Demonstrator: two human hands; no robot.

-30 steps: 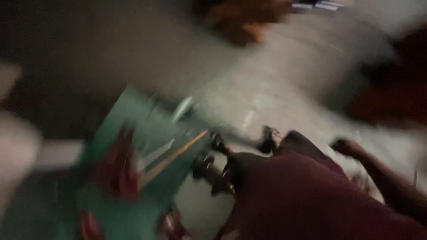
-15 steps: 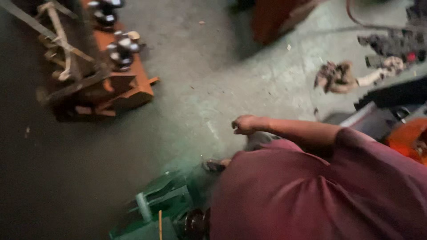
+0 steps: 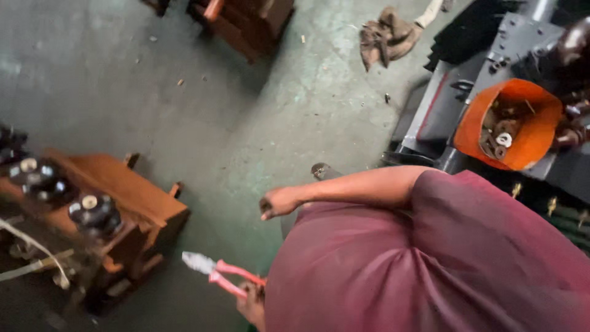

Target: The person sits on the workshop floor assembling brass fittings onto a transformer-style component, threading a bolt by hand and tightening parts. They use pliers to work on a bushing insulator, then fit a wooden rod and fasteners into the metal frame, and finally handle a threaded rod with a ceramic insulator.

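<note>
View from above over a person in a maroon shirt (image 3: 430, 264). The left hand (image 3: 252, 302), low and partly hidden by the shirt, is clamped on the pink handles of a pair of pliers (image 3: 218, 273), whose metal nose points away from the body toward the orange-brown metal housing (image 3: 132, 197) just beyond it. The right hand (image 3: 278, 201) is held out in front of the body as a loose fist above the green concrete floor (image 3: 246, 110); whether it grips anything cannot be told. The two hands are apart, the right one above and beyond the left. Dark round insulators (image 3: 92, 212) stand on the housing. Well beyond the right arm sits an orange tub (image 3: 528, 144) holding rusty small parts.
</note>
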